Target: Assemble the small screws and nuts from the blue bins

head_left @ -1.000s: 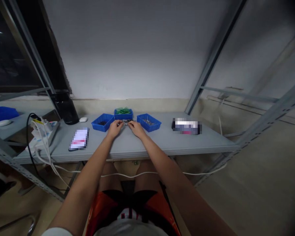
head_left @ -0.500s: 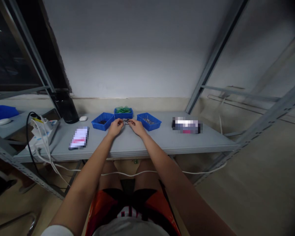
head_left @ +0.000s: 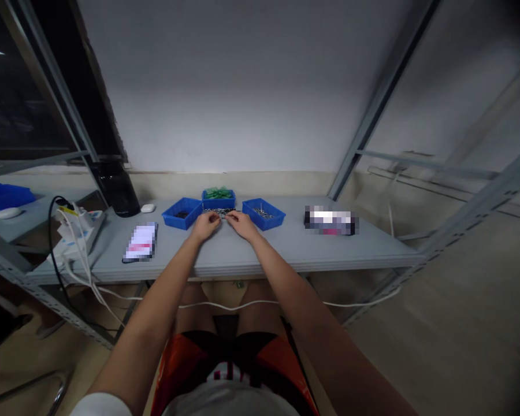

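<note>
Left hand (head_left: pixel 205 226), right hand (head_left: pixel 241 224) close together; small parts (head_left: pixel 215 211) — seemingly metal — more visible

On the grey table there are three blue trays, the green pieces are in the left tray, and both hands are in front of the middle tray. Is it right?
No: the green pieces are in the middle tray, not the left tray, as the head view shows. The left hand and right hand are indeed in front of it.
</note>
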Demonstrator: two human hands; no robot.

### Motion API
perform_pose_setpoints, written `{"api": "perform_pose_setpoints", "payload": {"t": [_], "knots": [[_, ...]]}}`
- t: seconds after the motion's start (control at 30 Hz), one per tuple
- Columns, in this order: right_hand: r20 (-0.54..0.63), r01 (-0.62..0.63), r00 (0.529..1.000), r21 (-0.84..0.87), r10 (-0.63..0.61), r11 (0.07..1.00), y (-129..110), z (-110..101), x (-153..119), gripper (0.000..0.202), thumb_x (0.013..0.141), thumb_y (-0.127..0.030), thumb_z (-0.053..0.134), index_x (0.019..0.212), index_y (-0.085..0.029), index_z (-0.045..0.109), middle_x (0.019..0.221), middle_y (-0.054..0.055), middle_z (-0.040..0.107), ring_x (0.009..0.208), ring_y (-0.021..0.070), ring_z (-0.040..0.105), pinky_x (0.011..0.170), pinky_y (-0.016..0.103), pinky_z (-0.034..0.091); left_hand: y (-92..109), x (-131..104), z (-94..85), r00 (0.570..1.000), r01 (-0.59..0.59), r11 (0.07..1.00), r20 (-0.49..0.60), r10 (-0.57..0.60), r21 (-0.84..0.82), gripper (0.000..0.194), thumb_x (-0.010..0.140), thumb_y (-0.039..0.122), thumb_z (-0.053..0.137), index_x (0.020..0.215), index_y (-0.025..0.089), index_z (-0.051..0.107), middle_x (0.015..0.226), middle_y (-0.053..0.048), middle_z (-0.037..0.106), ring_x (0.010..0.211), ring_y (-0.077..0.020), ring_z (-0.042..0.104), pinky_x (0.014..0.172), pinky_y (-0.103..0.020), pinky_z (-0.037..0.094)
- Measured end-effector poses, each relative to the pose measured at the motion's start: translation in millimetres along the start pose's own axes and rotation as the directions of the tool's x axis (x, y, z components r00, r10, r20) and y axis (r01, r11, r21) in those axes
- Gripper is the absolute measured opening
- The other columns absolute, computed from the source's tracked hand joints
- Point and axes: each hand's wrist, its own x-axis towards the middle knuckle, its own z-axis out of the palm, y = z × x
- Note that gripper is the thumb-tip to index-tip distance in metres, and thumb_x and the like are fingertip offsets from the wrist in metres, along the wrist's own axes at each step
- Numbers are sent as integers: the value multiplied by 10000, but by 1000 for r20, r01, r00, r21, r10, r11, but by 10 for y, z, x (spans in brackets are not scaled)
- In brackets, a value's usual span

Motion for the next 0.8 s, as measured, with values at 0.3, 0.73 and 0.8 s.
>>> {"api": "perform_pose_setpoints", "payload": {"t": [0.3, 0.73, 0.8], "knots": [[8, -58, 998, 21, 58, 998, 44, 5, 19, 225, 823, -333, 496, 772, -161, 631, 634, -1, 611, 586, 110, 535, 620, 215, 413, -75, 31, 31, 1000, 3, 1000, -12, -3, -15, 220, 764, 335, 579, 832, 157, 689, 819, -64, 691, 707, -165, 578, 720, -292, 463], [-39, -85, 996, 26, 86, 996, 124, 10, 47, 233, 846, -341, 469, 831, -178, 635, 652, -2, 617, 602, 116, 552, 661, 230, 428, -60, 24, 18, 999, 3, 1000, 52, -4, 14, 216, 796, 284, 535, 828, 138, 691, 807, -66, 694, 718, -173, 586, 719, -287, 451], [-36, -75, 996, 14, 76, 997, 135, 10, 45, 236, 847, -336, 467, 826, -176, 638, 652, -3, 619, 618, 120, 560, 672, 234, 430, -53, 27, 13, 1000, 7, 1000, 28, -7, 11, 206, 797, 278, 537, 827, 139, 686, 815, -70, 694, 721, -173, 585, 725, -289, 452]]}}
